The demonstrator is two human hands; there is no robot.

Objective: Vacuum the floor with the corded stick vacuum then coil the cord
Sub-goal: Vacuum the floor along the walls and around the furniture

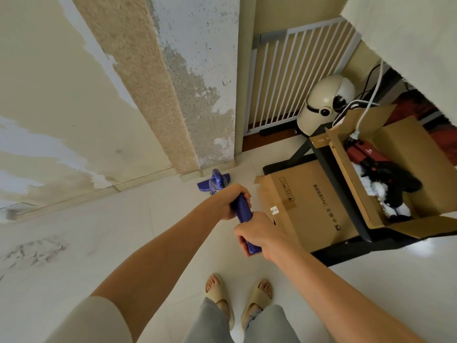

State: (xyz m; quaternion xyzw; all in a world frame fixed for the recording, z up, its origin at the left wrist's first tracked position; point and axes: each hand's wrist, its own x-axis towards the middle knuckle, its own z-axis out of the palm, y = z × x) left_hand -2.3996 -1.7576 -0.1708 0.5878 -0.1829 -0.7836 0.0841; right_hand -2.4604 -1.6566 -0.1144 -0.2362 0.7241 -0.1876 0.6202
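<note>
Both hands are wrapped around the blue handle of the stick vacuum (243, 220): our left hand (231, 201) grips it farther down, fingers curled over the top, and our right hand (257, 235) grips the near end, thumb side up. Its blue floor head (214, 185) sits flat on the pale tiled floor (118, 243), right up against the skirting at the foot of the wall corner (195, 169). We judge the vacuuming is under way, with this stroke working the edge. To do it well, we should keep the head flat, run it slowly along the skirting, then draw back in overlapping passes. The cardboard box (311, 206) just beside the handle on our right leaves little room, so we should steer straight. We cannot see the cord here, so we should mind where it trails near our feet (238, 297).
</note>
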